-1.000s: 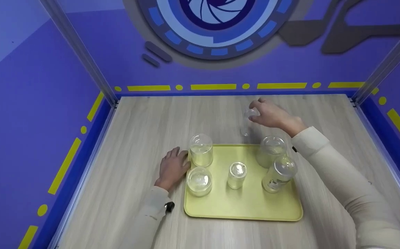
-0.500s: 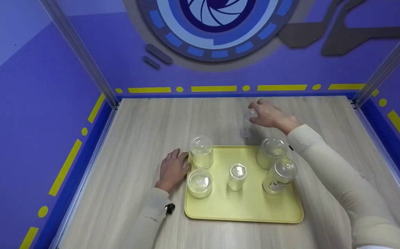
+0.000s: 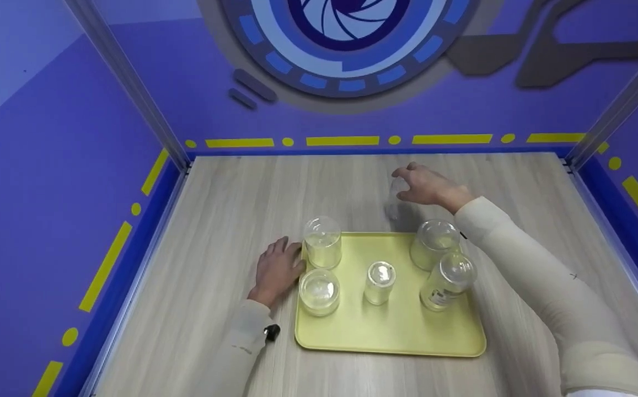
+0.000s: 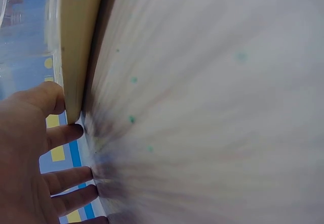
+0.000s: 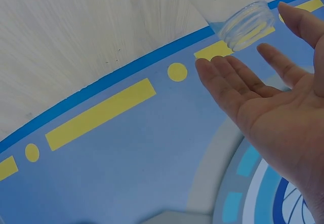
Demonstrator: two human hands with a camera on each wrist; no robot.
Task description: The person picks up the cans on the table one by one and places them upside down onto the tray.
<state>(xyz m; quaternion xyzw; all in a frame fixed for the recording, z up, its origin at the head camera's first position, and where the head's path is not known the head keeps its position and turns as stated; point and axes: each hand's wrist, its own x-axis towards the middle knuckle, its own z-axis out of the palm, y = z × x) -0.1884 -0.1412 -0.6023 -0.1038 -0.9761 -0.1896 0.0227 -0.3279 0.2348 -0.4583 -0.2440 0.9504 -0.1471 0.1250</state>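
Behind the yellow tray [image 3: 390, 333], my right hand [image 3: 426, 184] is around a small clear bottle [image 3: 395, 205] that stands on the table. In the right wrist view its threaded mouth [image 5: 248, 26] shows between thumb and index finger, with gaps beside it. My left hand [image 3: 277, 270] lies at the tray's left edge. The left wrist view shows its thumb [image 4: 48, 97] at the tray rim and the other fingers stretched onto the table. On the tray, two clear jars [image 3: 319, 292] stand at the left, a small one [image 3: 379, 284] mid-tray, two larger jars [image 3: 448, 281] at the right.
Blue-purple panels [image 3: 296, 118] with yellow dashes wall the table [image 3: 241, 193] at the back and both sides. Metal posts [image 3: 131, 82] stand at the rear corners. The right forearm [image 3: 534, 264] passes close beside the jars at the tray's right.
The right hand's fingers have spread apart around the small bottle, which has come to stand on the table behind the tray. The left hand and the jars on the tray stay put.
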